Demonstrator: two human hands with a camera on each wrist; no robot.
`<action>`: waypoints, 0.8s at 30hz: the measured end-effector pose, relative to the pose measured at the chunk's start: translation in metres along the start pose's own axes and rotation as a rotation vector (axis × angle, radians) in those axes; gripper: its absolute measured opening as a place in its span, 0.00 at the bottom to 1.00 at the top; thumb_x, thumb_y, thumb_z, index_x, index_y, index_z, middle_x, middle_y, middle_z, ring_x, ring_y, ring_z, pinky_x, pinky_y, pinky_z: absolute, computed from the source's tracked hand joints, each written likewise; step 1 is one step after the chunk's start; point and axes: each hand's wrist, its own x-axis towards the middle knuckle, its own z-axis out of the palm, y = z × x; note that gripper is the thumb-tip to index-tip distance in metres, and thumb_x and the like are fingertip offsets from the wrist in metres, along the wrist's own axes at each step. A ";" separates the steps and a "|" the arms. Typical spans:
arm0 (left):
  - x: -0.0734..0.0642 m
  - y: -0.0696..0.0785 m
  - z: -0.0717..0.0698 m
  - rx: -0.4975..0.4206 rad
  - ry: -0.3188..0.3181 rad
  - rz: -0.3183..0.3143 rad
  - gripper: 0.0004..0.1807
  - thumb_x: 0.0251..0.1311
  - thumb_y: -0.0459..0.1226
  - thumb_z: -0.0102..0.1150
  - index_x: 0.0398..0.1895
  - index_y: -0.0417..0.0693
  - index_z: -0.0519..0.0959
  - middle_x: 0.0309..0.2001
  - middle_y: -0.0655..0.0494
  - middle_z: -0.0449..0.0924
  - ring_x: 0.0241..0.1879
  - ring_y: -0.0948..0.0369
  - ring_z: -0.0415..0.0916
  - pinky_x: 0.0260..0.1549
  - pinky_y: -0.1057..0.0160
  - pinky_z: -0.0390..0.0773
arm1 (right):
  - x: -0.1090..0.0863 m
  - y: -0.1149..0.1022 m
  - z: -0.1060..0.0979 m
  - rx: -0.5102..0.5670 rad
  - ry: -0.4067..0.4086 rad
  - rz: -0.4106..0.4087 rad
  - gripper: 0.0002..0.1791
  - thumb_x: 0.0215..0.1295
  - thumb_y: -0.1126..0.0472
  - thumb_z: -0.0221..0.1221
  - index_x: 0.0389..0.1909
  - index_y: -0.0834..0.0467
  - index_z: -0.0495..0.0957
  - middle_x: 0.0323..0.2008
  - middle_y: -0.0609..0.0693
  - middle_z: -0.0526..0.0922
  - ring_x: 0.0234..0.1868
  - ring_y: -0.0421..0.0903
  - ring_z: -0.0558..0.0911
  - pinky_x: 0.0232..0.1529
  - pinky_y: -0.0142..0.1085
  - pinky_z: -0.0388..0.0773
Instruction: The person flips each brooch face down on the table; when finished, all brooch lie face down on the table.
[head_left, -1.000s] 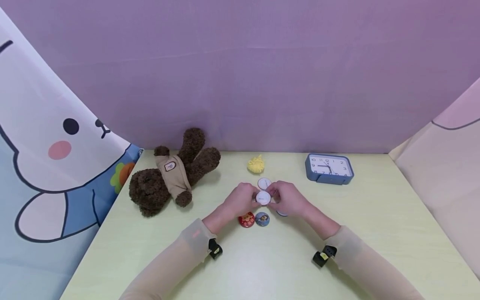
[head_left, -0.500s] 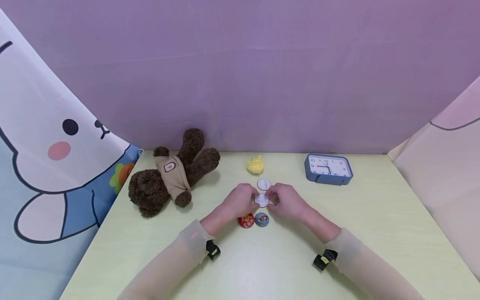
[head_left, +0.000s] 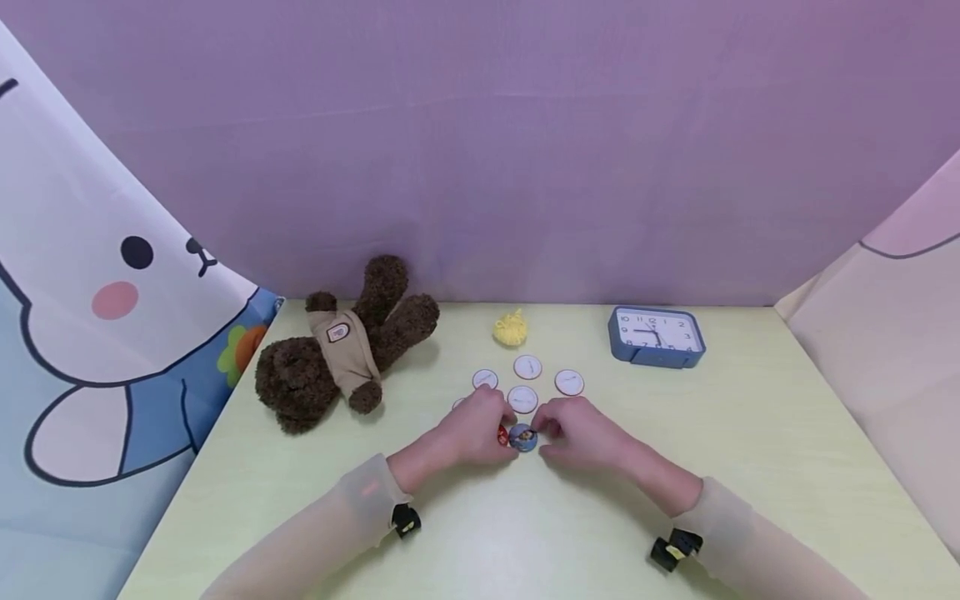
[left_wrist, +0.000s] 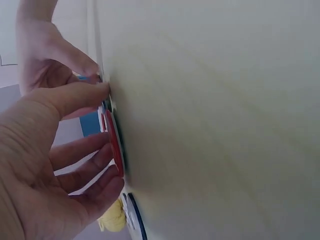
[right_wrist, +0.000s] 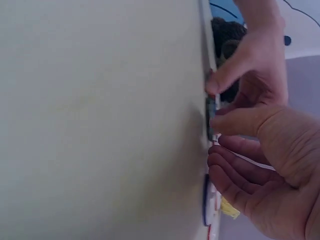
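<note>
A blue button badge (head_left: 523, 437) with a small picture lies face up on the table between my hands. My left hand (head_left: 474, 427) has its thumb and fingertips at the badge's left edge and covers most of a red badge (head_left: 502, 434). From the other side, my right hand (head_left: 581, 433) pinches the blue badge's right edge, its thumb (right_wrist: 235, 122) low at the rim. In the left wrist view the red badge (left_wrist: 115, 142) shows edge-on beside my left fingertips. Behind the hands lie white-backed badges, among them a near one (head_left: 522, 399) and a right one (head_left: 569, 382).
More white badges, one at the back (head_left: 527, 367) and one on the left (head_left: 485, 379), lie face down. Beyond them are a yellow knitted ball (head_left: 511, 329), a blue alarm clock (head_left: 657, 337) and a brown teddy bear (head_left: 348, 350) on its back. A purple cloth (head_left: 480, 167) hangs behind the table.
Both hands have let go of the white-backed badge in the middle and come nearer to the front, to the blue badge. White badges at left and right are now uncovered; the red one is mostly hidden.
</note>
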 end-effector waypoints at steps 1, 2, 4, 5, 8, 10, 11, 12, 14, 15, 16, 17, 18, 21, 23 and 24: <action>0.000 0.000 0.000 -0.005 0.001 -0.005 0.10 0.48 0.44 0.82 0.28 0.53 0.89 0.25 0.63 0.77 0.34 0.63 0.68 0.29 0.69 0.70 | -0.001 0.000 0.002 -0.004 0.009 -0.007 0.12 0.54 0.71 0.72 0.40 0.59 0.87 0.32 0.47 0.86 0.33 0.38 0.79 0.39 0.30 0.82; 0.000 0.000 0.001 -0.011 0.004 -0.008 0.09 0.49 0.44 0.82 0.27 0.54 0.88 0.24 0.64 0.76 0.33 0.63 0.68 0.28 0.69 0.70 | -0.001 0.000 0.004 -0.006 0.018 -0.012 0.12 0.54 0.72 0.71 0.40 0.60 0.87 0.32 0.47 0.86 0.33 0.38 0.79 0.39 0.30 0.82; 0.000 0.000 0.001 -0.035 0.005 -0.014 0.07 0.51 0.42 0.80 0.26 0.54 0.89 0.22 0.65 0.75 0.30 0.64 0.68 0.27 0.70 0.69 | 0.000 0.000 0.007 -0.005 0.037 -0.020 0.11 0.55 0.73 0.70 0.40 0.60 0.87 0.32 0.47 0.86 0.33 0.37 0.79 0.39 0.30 0.82; -0.001 0.000 0.000 -0.049 0.005 -0.015 0.06 0.52 0.41 0.80 0.27 0.53 0.89 0.21 0.66 0.75 0.29 0.65 0.68 0.26 0.71 0.69 | 0.000 0.000 0.008 -0.004 0.047 -0.021 0.11 0.55 0.73 0.70 0.39 0.59 0.87 0.32 0.47 0.87 0.33 0.36 0.79 0.39 0.30 0.83; 0.000 -0.001 -0.001 -0.082 0.000 0.004 0.03 0.57 0.39 0.77 0.31 0.52 0.91 0.20 0.66 0.78 0.25 0.68 0.68 0.25 0.71 0.69 | 0.001 0.001 0.010 0.009 0.070 -0.014 0.10 0.57 0.73 0.69 0.38 0.59 0.87 0.33 0.47 0.88 0.33 0.35 0.81 0.39 0.30 0.84; 0.000 0.000 -0.001 -0.097 0.011 0.028 0.03 0.61 0.38 0.76 0.35 0.51 0.93 0.22 0.66 0.82 0.25 0.70 0.70 0.28 0.72 0.70 | 0.001 0.001 0.010 0.007 0.082 0.004 0.08 0.59 0.72 0.68 0.37 0.58 0.86 0.32 0.46 0.88 0.33 0.34 0.82 0.38 0.29 0.84; 0.000 0.000 -0.001 -0.105 0.023 0.038 0.04 0.63 0.38 0.74 0.38 0.50 0.93 0.22 0.65 0.84 0.25 0.70 0.71 0.28 0.72 0.72 | 0.000 0.001 0.010 0.008 0.087 0.011 0.07 0.61 0.72 0.68 0.36 0.57 0.86 0.32 0.46 0.88 0.33 0.34 0.82 0.38 0.29 0.84; 0.000 0.001 -0.001 -0.102 0.043 0.049 0.04 0.65 0.38 0.73 0.39 0.50 0.93 0.24 0.64 0.87 0.26 0.70 0.73 0.31 0.71 0.72 | 0.000 0.001 0.010 0.006 0.092 0.016 0.07 0.62 0.72 0.68 0.36 0.57 0.85 0.32 0.45 0.87 0.33 0.34 0.82 0.37 0.29 0.84; -0.001 0.003 -0.002 -0.095 0.091 0.060 0.06 0.68 0.38 0.71 0.42 0.49 0.94 0.30 0.61 0.92 0.29 0.68 0.78 0.36 0.69 0.77 | -0.001 0.002 0.009 0.003 0.104 0.031 0.06 0.66 0.70 0.67 0.36 0.55 0.84 0.31 0.43 0.86 0.31 0.33 0.80 0.36 0.29 0.83; -0.001 0.004 -0.003 -0.090 0.114 0.063 0.07 0.69 0.38 0.69 0.43 0.48 0.93 0.32 0.60 0.93 0.31 0.66 0.82 0.39 0.68 0.79 | -0.001 0.002 0.009 0.001 0.111 0.036 0.06 0.67 0.69 0.66 0.36 0.55 0.84 0.30 0.43 0.86 0.31 0.33 0.79 0.36 0.28 0.82; -0.001 0.005 -0.004 -0.094 0.135 0.060 0.07 0.70 0.38 0.69 0.44 0.47 0.93 0.34 0.58 0.94 0.33 0.64 0.85 0.40 0.67 0.82 | -0.002 0.002 0.009 0.003 0.119 0.041 0.05 0.68 0.69 0.66 0.36 0.55 0.83 0.30 0.42 0.85 0.31 0.33 0.79 0.36 0.28 0.82; -0.001 0.007 -0.004 -0.092 0.154 0.057 0.07 0.71 0.38 0.68 0.44 0.47 0.93 0.36 0.56 0.94 0.34 0.64 0.86 0.41 0.66 0.83 | -0.002 0.003 0.009 0.008 0.126 0.047 0.05 0.68 0.69 0.66 0.37 0.54 0.83 0.30 0.42 0.85 0.31 0.33 0.79 0.36 0.28 0.82; -0.001 0.008 -0.004 -0.092 0.167 0.053 0.08 0.71 0.38 0.68 0.44 0.47 0.93 0.38 0.56 0.94 0.35 0.65 0.86 0.42 0.67 0.83 | -0.003 0.003 0.008 0.011 0.133 0.054 0.05 0.69 0.68 0.66 0.37 0.54 0.83 0.30 0.42 0.85 0.31 0.33 0.78 0.36 0.28 0.82; 0.000 0.010 -0.003 -0.143 0.178 0.030 0.09 0.71 0.37 0.68 0.48 0.44 0.92 0.34 0.54 0.93 0.27 0.69 0.82 0.33 0.70 0.83 | -0.005 0.004 0.008 0.023 0.149 0.072 0.05 0.69 0.68 0.65 0.39 0.55 0.82 0.31 0.42 0.85 0.32 0.33 0.80 0.38 0.29 0.83; 0.001 0.011 -0.003 -0.183 0.180 0.007 0.11 0.71 0.37 0.68 0.51 0.44 0.91 0.31 0.55 0.92 0.23 0.74 0.77 0.29 0.74 0.78 | -0.006 0.005 0.007 0.035 0.155 0.086 0.06 0.69 0.69 0.65 0.41 0.55 0.81 0.32 0.43 0.85 0.34 0.34 0.81 0.39 0.29 0.84; 0.001 0.012 -0.003 -0.201 0.179 -0.002 0.12 0.71 0.37 0.68 0.53 0.44 0.90 0.29 0.55 0.92 0.22 0.74 0.77 0.28 0.74 0.77 | -0.007 0.005 0.007 0.044 0.155 0.095 0.07 0.69 0.69 0.65 0.42 0.55 0.80 0.32 0.43 0.85 0.34 0.34 0.81 0.39 0.29 0.84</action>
